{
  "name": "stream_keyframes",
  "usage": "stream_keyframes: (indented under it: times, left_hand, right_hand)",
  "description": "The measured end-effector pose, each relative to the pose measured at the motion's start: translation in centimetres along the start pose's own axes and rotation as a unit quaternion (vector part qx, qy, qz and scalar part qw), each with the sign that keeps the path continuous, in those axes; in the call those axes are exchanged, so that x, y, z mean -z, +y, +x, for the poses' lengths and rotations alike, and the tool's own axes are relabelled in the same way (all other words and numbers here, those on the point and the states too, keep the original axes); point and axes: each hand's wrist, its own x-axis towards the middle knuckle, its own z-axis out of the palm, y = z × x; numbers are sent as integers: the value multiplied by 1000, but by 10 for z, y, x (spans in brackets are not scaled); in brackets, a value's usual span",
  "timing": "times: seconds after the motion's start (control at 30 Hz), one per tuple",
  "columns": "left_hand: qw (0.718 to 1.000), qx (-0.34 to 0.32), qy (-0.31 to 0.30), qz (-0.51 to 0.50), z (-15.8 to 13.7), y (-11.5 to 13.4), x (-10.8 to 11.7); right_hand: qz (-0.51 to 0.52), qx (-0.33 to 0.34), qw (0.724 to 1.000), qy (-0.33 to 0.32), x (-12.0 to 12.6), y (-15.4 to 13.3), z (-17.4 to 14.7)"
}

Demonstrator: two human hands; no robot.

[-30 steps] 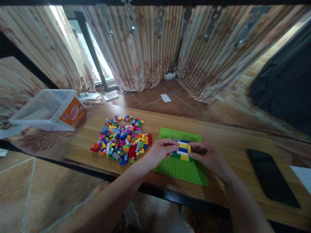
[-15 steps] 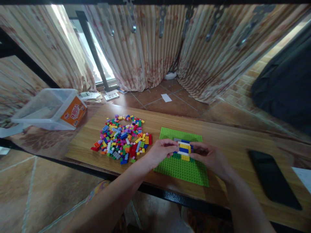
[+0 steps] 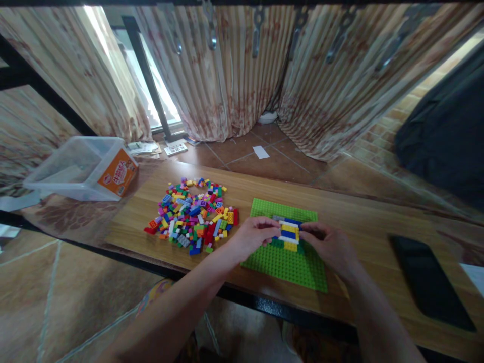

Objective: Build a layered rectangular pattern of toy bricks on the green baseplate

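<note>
The right hand (image 3: 335,247) has eased slightly outward, baring more of the brick build's (image 3: 289,235) right end on the green baseplate (image 3: 283,269), suggesting fine adjustment, while the left hand (image 3: 252,237) stays by its left end, neither hand's grip being clear.

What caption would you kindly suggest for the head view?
Left hand and right hand flank a multicoloured brick build on a green studded plastic baseplate, beside loose colourful bricks.

Floral striped curtains (image 3: 238,75) hanging over brown tiled floor (image 3: 298,156); daylight at window (image 3: 167,103); wooden tabletop (image 3: 363,217) in front.
</note>
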Motion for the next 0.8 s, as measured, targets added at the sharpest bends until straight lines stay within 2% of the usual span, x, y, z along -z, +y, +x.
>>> stream_keyframes:
  times: [0.8]
  left_hand:
    - [999,-1,6,39,4,-4,-3]
  right_hand:
    - [-12,-7,1000,6,-2,-12,-1]
